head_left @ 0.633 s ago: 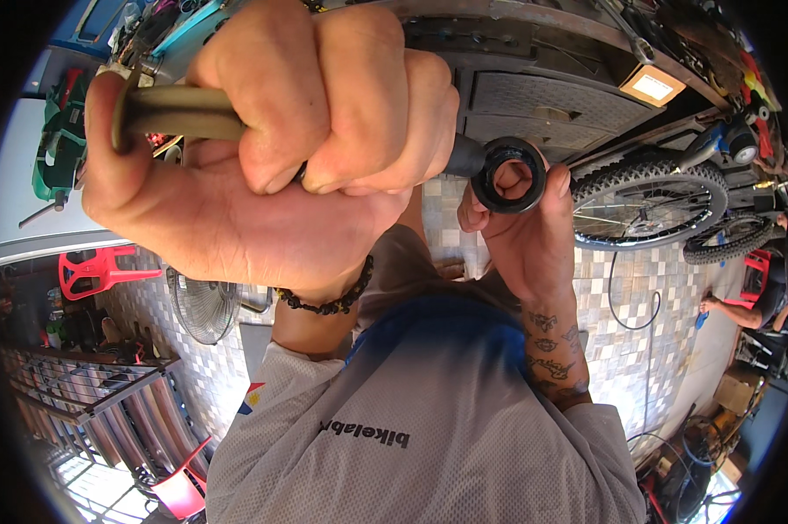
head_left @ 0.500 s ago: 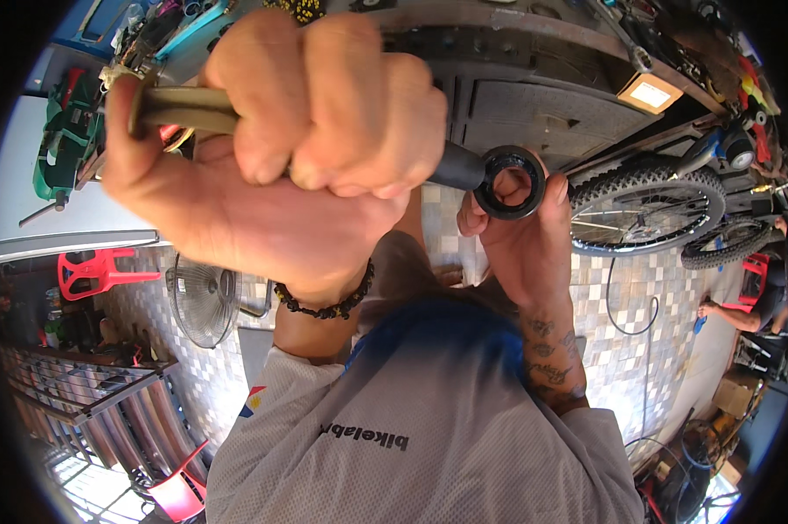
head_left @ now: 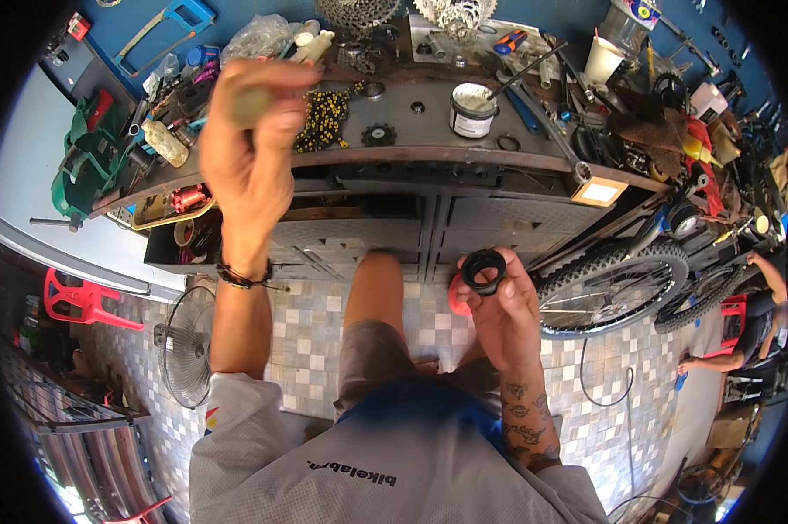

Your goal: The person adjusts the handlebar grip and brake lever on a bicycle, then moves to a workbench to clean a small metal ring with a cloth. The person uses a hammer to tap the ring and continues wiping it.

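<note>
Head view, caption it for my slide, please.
Before a cluttered workbench, left hand holds a blurred brownish object, right hand a black ring.

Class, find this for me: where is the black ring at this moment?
In the head view, the black ring is right of centre, held in the right hand, to the left of the nearer bicycle wheel.

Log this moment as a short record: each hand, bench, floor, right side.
Left hand: motion-blurred, gripping a brownish round-ended object
Right hand: holding a black ring
Bench: open white tub, black toothed wheel, yellow-and-black chain
Floor: fan at left
Right side: bicycle wheel with knobby tyre; another person, partly visible
</note>
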Action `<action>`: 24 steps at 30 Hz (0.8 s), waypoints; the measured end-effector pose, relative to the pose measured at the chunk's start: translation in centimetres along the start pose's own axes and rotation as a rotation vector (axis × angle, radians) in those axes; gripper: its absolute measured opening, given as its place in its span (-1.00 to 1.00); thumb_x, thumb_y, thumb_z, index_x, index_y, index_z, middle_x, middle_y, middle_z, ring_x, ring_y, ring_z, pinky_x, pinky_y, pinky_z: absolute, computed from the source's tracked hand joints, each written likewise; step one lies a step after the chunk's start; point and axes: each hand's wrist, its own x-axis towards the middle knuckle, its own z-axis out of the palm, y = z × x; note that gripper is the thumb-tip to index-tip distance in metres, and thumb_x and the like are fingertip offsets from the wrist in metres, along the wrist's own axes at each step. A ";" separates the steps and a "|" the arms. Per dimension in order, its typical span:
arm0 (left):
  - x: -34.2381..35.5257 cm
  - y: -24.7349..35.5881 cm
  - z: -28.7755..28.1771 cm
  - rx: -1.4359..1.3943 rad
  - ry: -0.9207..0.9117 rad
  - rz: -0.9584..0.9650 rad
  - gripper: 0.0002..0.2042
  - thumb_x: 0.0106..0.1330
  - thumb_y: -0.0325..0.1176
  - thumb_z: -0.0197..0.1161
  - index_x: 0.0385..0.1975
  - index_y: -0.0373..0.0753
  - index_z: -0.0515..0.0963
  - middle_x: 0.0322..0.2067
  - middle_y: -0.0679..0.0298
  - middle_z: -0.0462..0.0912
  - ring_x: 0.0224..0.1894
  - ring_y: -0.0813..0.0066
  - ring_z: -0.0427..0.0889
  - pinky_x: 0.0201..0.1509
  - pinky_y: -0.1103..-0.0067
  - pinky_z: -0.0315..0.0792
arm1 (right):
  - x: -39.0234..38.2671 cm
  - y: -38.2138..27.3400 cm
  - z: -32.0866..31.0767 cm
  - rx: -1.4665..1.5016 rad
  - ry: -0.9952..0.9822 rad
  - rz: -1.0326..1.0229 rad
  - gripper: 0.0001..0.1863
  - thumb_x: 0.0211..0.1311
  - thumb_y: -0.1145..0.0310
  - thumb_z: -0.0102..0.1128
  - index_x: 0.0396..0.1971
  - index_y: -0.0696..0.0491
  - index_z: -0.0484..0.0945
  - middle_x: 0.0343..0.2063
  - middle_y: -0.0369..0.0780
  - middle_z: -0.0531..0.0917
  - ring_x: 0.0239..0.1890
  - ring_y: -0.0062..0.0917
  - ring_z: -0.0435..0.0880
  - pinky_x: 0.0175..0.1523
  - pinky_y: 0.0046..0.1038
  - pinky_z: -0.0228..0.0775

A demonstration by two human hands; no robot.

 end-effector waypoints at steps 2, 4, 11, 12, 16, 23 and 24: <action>-0.3 -1.6 -1.7 0.255 -0.237 -0.099 -0.74 0.30 -0.48 0.36 -0.02 -0.20 0.78 -0.19 0.31 0.46 0.04 0.38 0.41 0.22 0.48 0.37 | 0.3 -0.4 0.4 -0.003 -0.047 0.003 -0.38 0.33 0.35 0.41 0.31 0.09 0.33 0.03 -0.11 0.64 0.08 -0.31 0.71 0.26 -0.26 0.51; -0.8 -3.6 -4.0 0.246 -0.379 -0.231 -0.71 0.27 -0.51 0.38 -0.03 -0.12 0.81 -0.12 0.31 0.41 -0.01 0.38 0.43 0.23 0.49 0.39 | 0.6 -0.8 1.0 -0.130 -0.060 -0.013 -0.29 0.27 0.36 0.43 0.38 0.10 0.30 0.08 -0.09 0.60 0.09 -0.28 0.69 0.26 -0.26 0.52; -3.3 -4.0 -7.8 0.220 -0.524 -0.472 -0.24 0.08 -0.87 0.12 0.35 -0.08 0.54 0.34 0.18 0.46 0.45 0.17 0.39 0.51 0.32 0.26 | 3.0 -1.9 3.9 -0.436 -0.220 -0.077 -0.18 0.17 0.81 0.23 0.44 0.05 0.22 0.06 -0.21 0.47 0.28 -0.27 0.61 0.34 -0.33 0.45; -3.6 -3.1 -7.9 0.266 -0.494 -0.483 -0.15 0.05 -0.89 0.10 0.42 -0.06 0.47 0.40 0.17 0.44 0.48 0.14 0.36 0.55 0.30 0.21 | 3.3 -1.8 4.4 -0.500 -0.224 -0.095 -0.19 0.18 0.80 0.24 0.43 0.04 0.22 0.06 -0.21 0.47 0.29 -0.27 0.60 0.33 -0.34 0.46; -5.2 0.4 -7.9 0.468 -0.109 -0.425 -0.23 0.11 -0.78 0.12 0.45 -0.22 0.37 0.42 0.05 0.42 0.51 0.06 0.31 0.61 0.25 0.09 | 5.8 -1.6 6.0 -0.916 -0.306 -0.394 -0.16 0.11 0.74 0.38 0.41 0.07 0.26 0.10 -0.16 0.55 0.26 -0.37 0.60 0.23 -0.34 0.48; -10.7 5.1 -1.9 0.335 0.205 -0.386 -0.57 0.45 -0.45 0.27 0.30 -0.36 0.50 0.15 0.01 0.60 0.28 0.18 0.53 0.43 0.32 0.32 | 8.5 -1.1 8.2 -1.154 -0.270 -0.534 -0.22 0.09 0.67 0.44 0.34 0.15 0.32 0.13 -0.14 0.69 0.09 -0.42 0.69 0.20 -0.36 0.52; -11.3 6.5 -1.1 0.130 0.079 -0.553 -0.53 0.43 -0.46 0.29 0.32 -0.37 0.48 0.12 0.03 0.59 0.27 0.22 0.54 0.41 0.34 0.34 | 8.4 -1.0 8.4 -1.141 -0.286 -0.522 -0.22 0.09 0.67 0.45 0.34 0.14 0.32 0.14 -0.13 0.69 0.09 -0.42 0.69 0.20 -0.37 0.52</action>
